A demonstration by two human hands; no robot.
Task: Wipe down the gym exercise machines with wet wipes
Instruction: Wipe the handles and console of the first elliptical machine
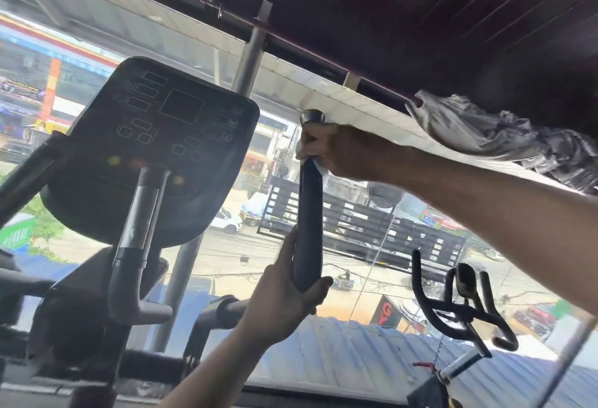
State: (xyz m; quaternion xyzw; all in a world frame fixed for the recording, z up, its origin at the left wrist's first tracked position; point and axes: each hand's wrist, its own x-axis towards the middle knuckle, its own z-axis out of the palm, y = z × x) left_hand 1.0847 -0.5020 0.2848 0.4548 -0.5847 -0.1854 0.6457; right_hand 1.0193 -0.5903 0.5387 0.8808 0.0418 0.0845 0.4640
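An upright dark padded handle (307,229) of an exercise machine rises in the middle of the view, ending in a round grey cap (312,115). My right hand (326,148) grips the handle just under the cap, with a white wet wipe (320,168) wrapped between palm and grip. My left hand (288,297) holds the lower end of the same handle, fingers curled round it. The machine's dark console (171,135) with its display stands to the left.
A big window (226,245) faces me, with a street beyond. A spin bike's black handlebars (466,304) stand at lower right. A grey crumpled cloth (504,135) hangs at upper right. The machine's grey post and side bars (136,245) fill the lower left.
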